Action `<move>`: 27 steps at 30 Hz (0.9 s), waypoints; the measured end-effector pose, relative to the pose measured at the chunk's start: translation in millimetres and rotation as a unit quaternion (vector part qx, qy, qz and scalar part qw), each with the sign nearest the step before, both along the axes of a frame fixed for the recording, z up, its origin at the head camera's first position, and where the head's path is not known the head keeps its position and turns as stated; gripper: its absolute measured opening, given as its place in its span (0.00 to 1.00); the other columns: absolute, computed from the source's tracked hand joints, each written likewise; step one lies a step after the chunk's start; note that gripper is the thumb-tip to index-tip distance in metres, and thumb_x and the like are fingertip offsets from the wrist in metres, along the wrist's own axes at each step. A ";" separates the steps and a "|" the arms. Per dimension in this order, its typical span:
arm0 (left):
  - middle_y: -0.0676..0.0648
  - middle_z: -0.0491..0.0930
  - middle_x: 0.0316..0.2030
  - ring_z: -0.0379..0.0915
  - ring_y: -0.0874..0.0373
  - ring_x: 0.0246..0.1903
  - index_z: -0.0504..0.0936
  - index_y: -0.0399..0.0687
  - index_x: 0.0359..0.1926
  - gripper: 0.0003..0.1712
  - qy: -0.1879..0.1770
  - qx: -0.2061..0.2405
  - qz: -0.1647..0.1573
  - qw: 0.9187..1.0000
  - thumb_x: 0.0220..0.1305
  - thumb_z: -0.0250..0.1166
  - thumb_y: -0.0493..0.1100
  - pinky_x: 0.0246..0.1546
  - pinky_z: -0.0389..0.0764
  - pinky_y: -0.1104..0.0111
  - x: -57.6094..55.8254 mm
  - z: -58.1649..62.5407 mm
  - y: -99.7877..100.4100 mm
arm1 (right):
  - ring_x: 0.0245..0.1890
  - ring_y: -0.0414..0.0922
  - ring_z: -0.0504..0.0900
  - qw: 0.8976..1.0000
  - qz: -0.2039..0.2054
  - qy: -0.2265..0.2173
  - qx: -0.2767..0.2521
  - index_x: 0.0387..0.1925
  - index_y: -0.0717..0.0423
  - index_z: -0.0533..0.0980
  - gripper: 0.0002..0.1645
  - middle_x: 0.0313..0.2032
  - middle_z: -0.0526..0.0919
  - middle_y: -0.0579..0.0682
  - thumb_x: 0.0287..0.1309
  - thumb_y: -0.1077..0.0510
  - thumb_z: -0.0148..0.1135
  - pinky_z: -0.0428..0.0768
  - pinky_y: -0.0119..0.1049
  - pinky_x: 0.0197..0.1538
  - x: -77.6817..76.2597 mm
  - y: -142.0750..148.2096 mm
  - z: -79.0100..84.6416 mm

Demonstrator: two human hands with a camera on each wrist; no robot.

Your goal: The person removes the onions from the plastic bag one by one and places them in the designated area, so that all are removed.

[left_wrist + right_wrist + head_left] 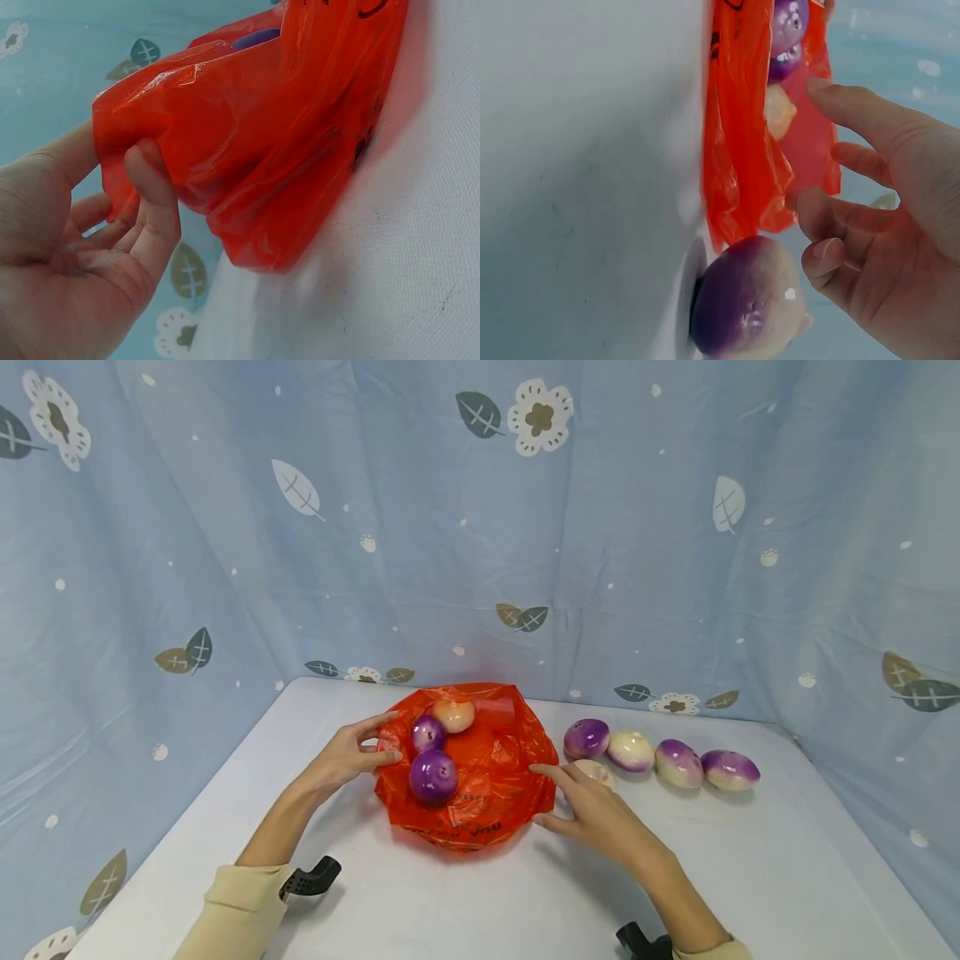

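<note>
An opened red plastic bag (480, 777) lies on the white table, holding two purple turnip-like vegetables (433, 777) and a pale one (454, 716). At the bag's left side, my left hand (348, 753) pinches its edge between thumb and fingers; the left wrist view shows the plastic (202, 142) between them. My right hand (600, 814) is at the bag's right edge with fingers spread and loosely bent, nothing gripped. Whether its fingertips touch the plastic I cannot tell. Beneath that hand in the right wrist view lies a purple-and-white vegetable (746, 300).
Right of the bag, several glossy purple-and-white vegetables (678, 763) stand in a row. A pale one (595, 772) is partly hidden behind my right hand. A blue patterned curtain (465, 527) surrounds the back and sides of the white table (450, 910).
</note>
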State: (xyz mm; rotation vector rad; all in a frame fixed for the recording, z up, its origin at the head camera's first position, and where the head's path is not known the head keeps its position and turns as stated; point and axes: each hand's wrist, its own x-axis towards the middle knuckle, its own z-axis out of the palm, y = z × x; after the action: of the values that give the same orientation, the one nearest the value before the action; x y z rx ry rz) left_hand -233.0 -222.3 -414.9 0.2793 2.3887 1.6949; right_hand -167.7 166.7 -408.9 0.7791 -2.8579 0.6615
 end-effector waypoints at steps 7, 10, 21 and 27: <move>0.33 0.70 0.61 0.82 0.50 0.48 0.64 0.51 0.72 0.41 0.000 0.009 -0.002 1.000 0.60 0.70 0.43 0.44 0.86 0.64 -0.4 -0.2 -0.4 | 0.57 0.49 0.80 1.000 0.004 -0.015 -0.001 0.66 0.40 0.68 0.40 0.62 0.76 0.52 0.53 0.41 0.71 0.83 0.49 0.54 -1.5 -8.7 0.3; 0.34 0.68 0.63 0.82 0.49 0.49 0.64 0.52 0.72 0.41 0.000 0.002 -0.001 1.000 0.60 0.70 0.43 0.44 0.86 0.65 0.2 0.0 -0.5 | 0.56 0.49 0.81 1.000 0.006 -0.023 0.001 0.66 0.40 0.68 0.40 0.62 0.76 0.53 0.53 0.41 0.71 0.84 0.48 0.52 -2.3 -13.2 0.5; 0.33 0.72 0.55 0.83 0.54 0.44 0.64 0.52 0.73 0.41 -0.010 0.004 0.001 1.000 0.60 0.70 0.43 0.43 0.86 0.65 0.9 -0.7 -1.2 | 0.57 0.52 0.81 0.999 0.023 -0.043 -0.016 0.67 0.39 0.67 0.39 0.62 0.75 0.53 0.56 0.40 0.69 0.83 0.53 0.54 -5.7 -29.4 1.8; 0.33 0.71 0.58 0.83 0.54 0.44 0.63 0.52 0.73 0.41 -0.010 0.002 0.000 1.000 0.61 0.70 0.43 0.43 0.86 0.66 0.6 0.0 -0.5 | 0.58 0.52 0.80 0.998 0.035 -0.042 -0.015 0.67 0.39 0.67 0.38 0.61 0.76 0.54 0.57 0.40 0.68 0.79 0.54 0.58 -7.5 -39.1 0.1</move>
State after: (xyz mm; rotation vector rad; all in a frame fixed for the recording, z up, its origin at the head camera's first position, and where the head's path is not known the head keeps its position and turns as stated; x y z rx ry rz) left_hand -232.3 -222.9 -414.9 0.2608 2.3711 1.6947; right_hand -175.2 127.7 -408.8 0.8721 -2.8999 0.7617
